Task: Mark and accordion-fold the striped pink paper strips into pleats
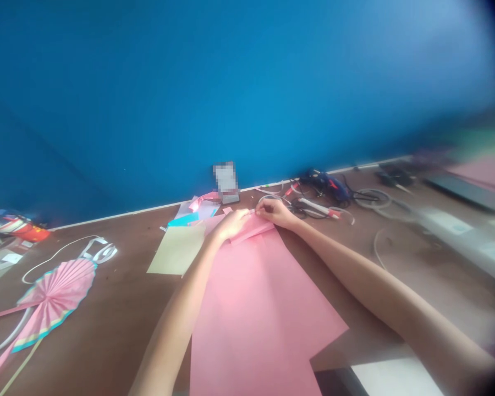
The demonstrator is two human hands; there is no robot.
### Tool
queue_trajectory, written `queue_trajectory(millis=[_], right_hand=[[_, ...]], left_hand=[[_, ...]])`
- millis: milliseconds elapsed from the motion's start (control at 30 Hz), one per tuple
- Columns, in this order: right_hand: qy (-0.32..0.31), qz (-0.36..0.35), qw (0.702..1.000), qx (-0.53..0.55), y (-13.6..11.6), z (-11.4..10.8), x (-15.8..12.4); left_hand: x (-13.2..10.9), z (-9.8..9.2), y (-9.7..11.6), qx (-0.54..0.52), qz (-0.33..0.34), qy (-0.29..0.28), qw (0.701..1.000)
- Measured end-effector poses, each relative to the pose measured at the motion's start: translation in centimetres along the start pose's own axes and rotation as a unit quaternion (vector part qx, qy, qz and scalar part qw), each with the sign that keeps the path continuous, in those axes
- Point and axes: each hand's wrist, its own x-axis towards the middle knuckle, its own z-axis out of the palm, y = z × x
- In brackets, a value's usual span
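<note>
A large pink paper sheet (256,308) lies on the brown table (119,313) in front of me. Its far edge is folded over into a narrow strip. My left hand (233,224) presses and pinches that fold on its left part, fingers closed on the paper. My right hand (274,212) pinches the same folded edge just to the right, fingers curled on it. Both forearms reach out over the sheet.
A pale yellow sheet (177,250) and a cyan piece (183,220) lie left of the fold. A pleated pink paper fan (53,302) with white ribbon lies at left. A glue gun (325,184), cables and tools sit behind my right hand, along the blue wall (231,82).
</note>
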Motion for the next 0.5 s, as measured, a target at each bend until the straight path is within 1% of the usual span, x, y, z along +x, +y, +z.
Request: queue_trajectory(millis=[267,367,500], right_hand=[[-0.038,0.007,0.999,0.000,0.4,0.3,-0.1],[-0.030,0.007,1.000,0.005,0.4,0.3,0.0],[-0.016,0.017,1.000,-0.003,0.4,0.1,0.1]], left_hand=[[0.4,1.1,0.2,0.030,0.024,0.051,0.998],[0.5,1.7,0.4,0.049,0.008,0.066,0.997],[0.4,1.6,0.0,0.061,-0.022,0.056,0.996]])
